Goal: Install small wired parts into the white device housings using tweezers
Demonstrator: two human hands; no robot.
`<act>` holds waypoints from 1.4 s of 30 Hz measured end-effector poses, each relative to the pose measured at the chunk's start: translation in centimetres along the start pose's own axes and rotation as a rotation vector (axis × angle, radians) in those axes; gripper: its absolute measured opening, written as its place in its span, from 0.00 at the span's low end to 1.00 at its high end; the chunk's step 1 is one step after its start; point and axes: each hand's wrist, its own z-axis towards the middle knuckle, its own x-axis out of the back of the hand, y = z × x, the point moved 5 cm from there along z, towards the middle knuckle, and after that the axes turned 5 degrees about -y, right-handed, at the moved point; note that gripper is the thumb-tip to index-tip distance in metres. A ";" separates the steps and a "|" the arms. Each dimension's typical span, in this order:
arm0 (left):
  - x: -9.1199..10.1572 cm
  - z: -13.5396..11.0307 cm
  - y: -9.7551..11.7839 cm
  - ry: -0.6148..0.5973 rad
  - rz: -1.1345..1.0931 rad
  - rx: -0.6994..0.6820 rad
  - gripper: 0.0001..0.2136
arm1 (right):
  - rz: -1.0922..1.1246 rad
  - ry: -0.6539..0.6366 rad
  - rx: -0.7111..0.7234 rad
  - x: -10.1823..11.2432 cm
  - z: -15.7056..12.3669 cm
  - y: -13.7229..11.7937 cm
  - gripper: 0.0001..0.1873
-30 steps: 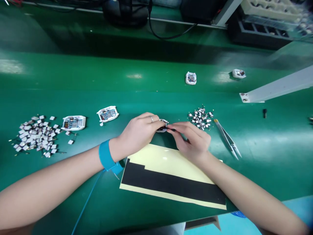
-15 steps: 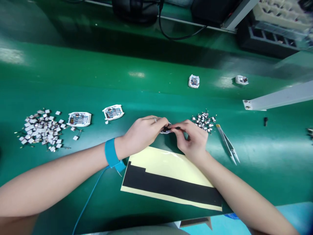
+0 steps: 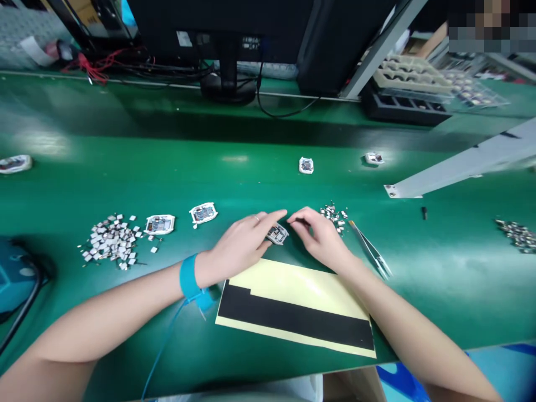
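Observation:
My left hand (image 3: 238,243), with a blue wrist strap (image 3: 190,277) on its wrist, holds a small white watch case (image 3: 277,234) with an open circuit board, between thumb and fingers. Its index finger stretches out above the case. Just right of the case, my right hand (image 3: 316,231) has its thumb and index fingertips pressed together; whatever they pinch is too small to make out. A pile of small silvery parts (image 3: 334,216) lies behind the right hand, with tweezers (image 3: 371,249) to its right. Below both hands is a yellow sheet with a black strip (image 3: 293,318).
Two white cases (image 3: 160,224) (image 3: 204,213) and a heap of wired square parts (image 3: 112,241) lie left. Farther back sit more cases (image 3: 306,165) (image 3: 374,158). A white metal bracket (image 3: 460,162) juts in from the right; a monitor (image 3: 226,33) stands behind.
My right hand has drawn back from the case, and the dark piece seen in its fingers no longer shows. My left index finger has straightened. The view has tilted up, showing the monitor.

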 end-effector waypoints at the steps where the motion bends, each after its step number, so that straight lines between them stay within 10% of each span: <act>1: 0.3 0.3 -0.3 0.015 -0.034 -0.015 0.30 | -0.033 -0.037 0.028 -0.3 0.0 -0.4 0.05; 7: -1.1 2.6 -2.3 -0.144 -0.171 -0.139 0.36 | -0.481 0.032 0.252 -1.9 -0.5 -2.4 0.11; 14: -1.1 1.9 -1.7 -0.041 -0.386 -0.056 0.32 | -0.632 0.090 0.288 -1.7 -0.6 -3.5 0.11; 31: 0.6 0.7 -0.5 0.012 -0.549 -0.133 0.28 | -0.581 0.043 0.359 0.6 -0.9 -4.8 0.07; 42: 0.3 0.5 0.1 0.029 -0.574 -0.114 0.27 | -0.430 0.266 0.393 0.8 -1.6 -5.0 0.06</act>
